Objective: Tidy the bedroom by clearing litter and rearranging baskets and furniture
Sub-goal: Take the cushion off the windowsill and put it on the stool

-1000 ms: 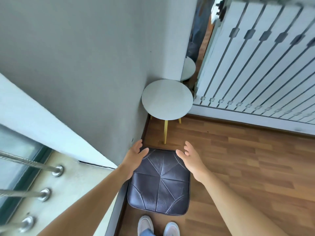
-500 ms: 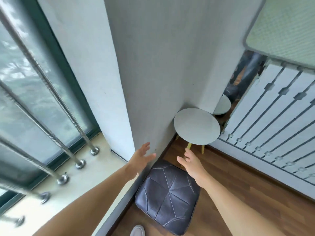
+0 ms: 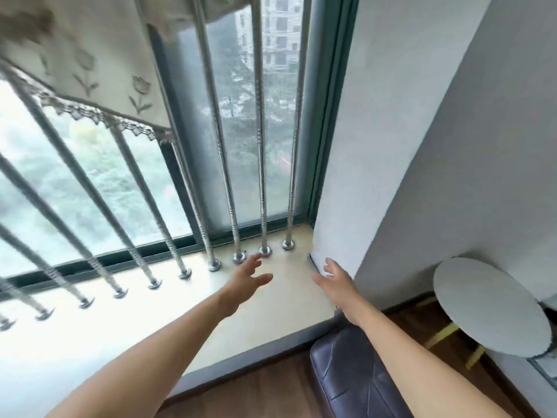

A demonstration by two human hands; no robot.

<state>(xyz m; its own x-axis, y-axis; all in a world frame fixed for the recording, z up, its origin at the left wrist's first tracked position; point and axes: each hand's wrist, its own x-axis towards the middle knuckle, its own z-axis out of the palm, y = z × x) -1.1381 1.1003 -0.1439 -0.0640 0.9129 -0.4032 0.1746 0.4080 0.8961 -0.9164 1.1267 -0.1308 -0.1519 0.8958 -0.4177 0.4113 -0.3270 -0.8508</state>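
left hand (image 3: 245, 277): open, fingers spread, thumb out, holding nothing, raised over the window sill (image 3: 286, 309) near the bar bases. right hand (image 3: 334, 282): open, fingers loosely spread, empty, over the sill's right end just beside the white wall corner (image 3: 337, 176). dark leather stool (image 3: 346, 378): on the wood floor (image 3: 256, 396) at lower right, against the sill's base, partly under the right forearm, apart from both hands. round side table (image 3: 488, 306): pale top, yellow legs, right of the stool, near the grey wall (image 3: 452, 146). metal bars (image 3: 262, 176): a row standing on the sill before the window glass. curtain valance (image 3: 90, 70): flower pattern, lace edge, upper left.
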